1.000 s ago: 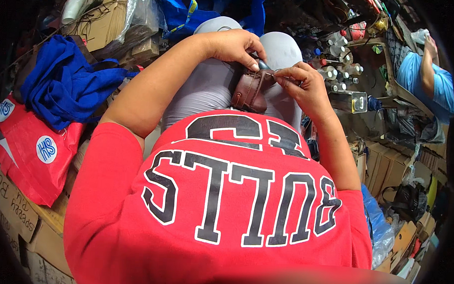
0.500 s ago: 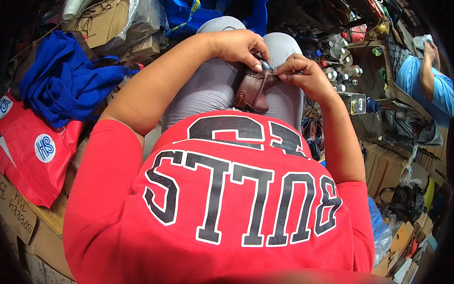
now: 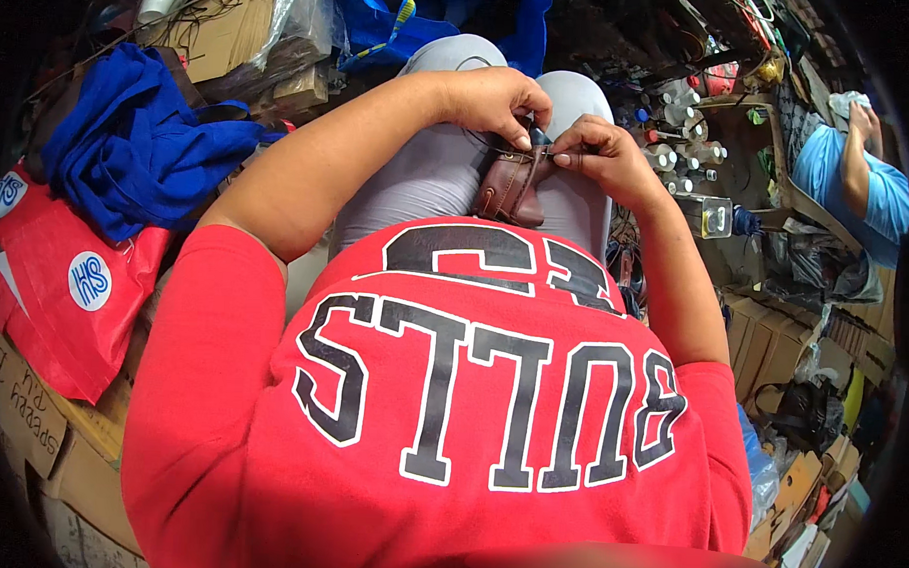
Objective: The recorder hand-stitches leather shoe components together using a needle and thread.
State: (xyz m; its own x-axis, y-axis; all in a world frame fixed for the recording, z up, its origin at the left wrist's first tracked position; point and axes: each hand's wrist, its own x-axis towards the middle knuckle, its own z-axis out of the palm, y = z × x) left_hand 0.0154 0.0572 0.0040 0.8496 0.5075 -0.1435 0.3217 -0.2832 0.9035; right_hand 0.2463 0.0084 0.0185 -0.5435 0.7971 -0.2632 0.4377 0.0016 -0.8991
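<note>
A brown leather shoe [image 3: 508, 184] with pale stitching rests across my lap between my grey-clad thighs. My left hand [image 3: 501, 100] is closed on the shoe's far end, thumb pressed against its upper edge. My right hand [image 3: 599, 154] is closed in a pinch at the right side of that same edge. Whatever thin thing lies between its fingertips is too small to make out. A small dark bluish piece shows at the shoe's opening between both hands. The fingers hide part of the shoe's far end.
On the left lie a blue cloth [image 3: 149, 143], a red bag [image 3: 64, 290] and cardboard boxes [image 3: 30, 399]. A blue bag [image 3: 384, 21] is beyond my knees. Several small bottles [image 3: 684, 152] stand to the right. Farther right is another person in a light blue shirt [image 3: 848, 183].
The shoe is tilted slightly differently, and both hands sit a little farther right and lower in the picture. Their hold looks the same. The whole view has shifted slightly.
</note>
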